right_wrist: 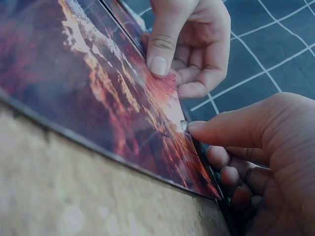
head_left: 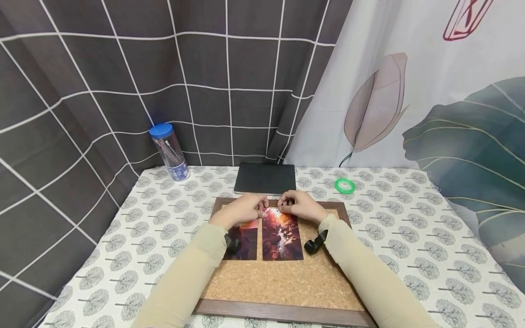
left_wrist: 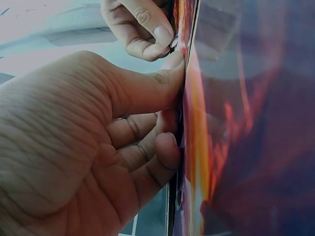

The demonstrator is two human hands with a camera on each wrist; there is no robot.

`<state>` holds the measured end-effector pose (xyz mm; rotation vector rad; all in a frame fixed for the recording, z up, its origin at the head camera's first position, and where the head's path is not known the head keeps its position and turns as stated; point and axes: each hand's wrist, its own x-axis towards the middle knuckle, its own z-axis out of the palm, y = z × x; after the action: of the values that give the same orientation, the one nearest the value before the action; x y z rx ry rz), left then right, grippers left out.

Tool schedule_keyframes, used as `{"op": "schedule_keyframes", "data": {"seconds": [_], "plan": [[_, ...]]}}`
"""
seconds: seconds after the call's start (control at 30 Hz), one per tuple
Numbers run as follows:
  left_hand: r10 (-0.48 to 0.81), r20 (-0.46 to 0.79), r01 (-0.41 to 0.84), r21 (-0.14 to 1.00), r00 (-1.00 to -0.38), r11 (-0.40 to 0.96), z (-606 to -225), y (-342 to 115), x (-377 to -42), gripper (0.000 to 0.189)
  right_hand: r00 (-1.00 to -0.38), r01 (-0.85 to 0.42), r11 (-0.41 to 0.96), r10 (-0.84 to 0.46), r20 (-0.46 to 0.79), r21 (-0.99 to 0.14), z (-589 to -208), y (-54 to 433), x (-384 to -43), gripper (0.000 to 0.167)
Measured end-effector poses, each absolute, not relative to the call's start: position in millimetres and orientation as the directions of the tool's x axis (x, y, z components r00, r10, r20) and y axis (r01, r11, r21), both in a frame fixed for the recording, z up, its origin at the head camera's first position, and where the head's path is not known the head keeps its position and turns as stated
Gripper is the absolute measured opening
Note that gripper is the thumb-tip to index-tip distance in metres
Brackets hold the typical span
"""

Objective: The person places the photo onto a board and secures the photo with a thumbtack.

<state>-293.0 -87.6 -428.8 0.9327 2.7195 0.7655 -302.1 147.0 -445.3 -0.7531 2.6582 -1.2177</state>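
Observation:
A glossy picture print in red and orange lies upright on a cork board with a brown wooden frame. My left hand holds its top left corner, with the thumb on the face and the other fingers curled at the edge. Along the same top edge, my right hand pinches a small shiny thumbtack with the thumb against it. A second print, dark with an orange top, lies just to the left, partly covered by my left wrist. At its top edge sits another small tack.
Behind the board lies a flat black pad. A clear jar with a blue lid stands at the back left, and a green tape roll lies at the back right. The tree-patterned tablecloth meets hanging curtains at the back.

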Motion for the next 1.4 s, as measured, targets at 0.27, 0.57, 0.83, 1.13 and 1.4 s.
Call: {"op": "schedule_keyframes", "data": {"seconds": [0.27, 0.57, 0.83, 1.13, 1.4], "plan": [[0.616, 0.014, 0.531, 0.524, -0.787, 0.666, -432.3, -88.1, -295.0, 0.017, -0.882, -0.366, 0.563, -0.465, 0.083, -0.741, -446.0, 147.2, -301.7, 0.005], [0.596, 0.007, 0.521, 0.495, -0.803, 0.696, -429.8, -87.4, -294.2, 0.018, -0.882, -0.362, 0.563, -0.465, 0.077, -0.743, -444.9, 146.9, -302.4, 0.004], [0.593, -0.002, 0.509, 0.510, -0.805, 0.693, -429.1, -87.2, -292.9, 0.018, -0.882, -0.361, 0.557, -0.464, 0.081, -0.748, -443.7, 146.6, -299.8, 0.004], [0.600, 0.014, 0.524, 0.506, -0.800, 0.686, -432.6, -89.0, -295.2, 0.019, -0.882, -0.360, 0.551, -0.464, 0.082, -0.753, -446.9, 146.3, -301.0, 0.004], [0.589, 0.001, 0.511, 0.498, -0.808, 0.701, -430.3, -88.9, -294.2, 0.020, -0.885, -0.354, 0.555, -0.458, 0.078, -0.753, -443.8, 144.8, -299.9, 0.004]]}}
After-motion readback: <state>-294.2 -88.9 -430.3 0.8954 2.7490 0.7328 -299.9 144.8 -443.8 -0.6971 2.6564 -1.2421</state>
